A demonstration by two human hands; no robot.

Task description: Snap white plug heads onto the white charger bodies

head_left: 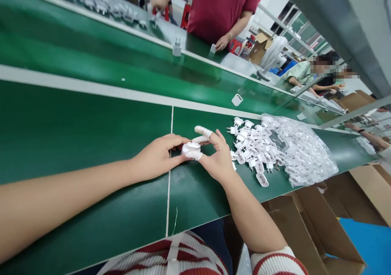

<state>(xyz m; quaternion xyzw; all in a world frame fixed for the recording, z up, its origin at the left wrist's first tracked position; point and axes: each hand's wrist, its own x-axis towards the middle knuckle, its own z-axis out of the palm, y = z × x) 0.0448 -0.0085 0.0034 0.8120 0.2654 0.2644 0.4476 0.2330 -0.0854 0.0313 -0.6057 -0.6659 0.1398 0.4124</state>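
Over the green table, my left hand (161, 155) pinches a small white plug adapter (190, 148) between thumb and fingers. My right hand (216, 155), with white covers on some fingertips, closes on the same adapter from the other side. Its index finger is lifted away, while the thumb and another finger touch the piece. The fingers partly hide the adapter, so its pins cannot be made out. To the right of my right hand lies a loose pile of white plug adapters (252, 145).
A clear plastic bag (308, 153) of white parts lies beyond the pile. White chargers (237, 100) sit on the green conveyor (146, 88). Cardboard boxes (305, 226) stand below the table edge at right. Across the line, a person in a red shirt (222, 10) handles white pieces.
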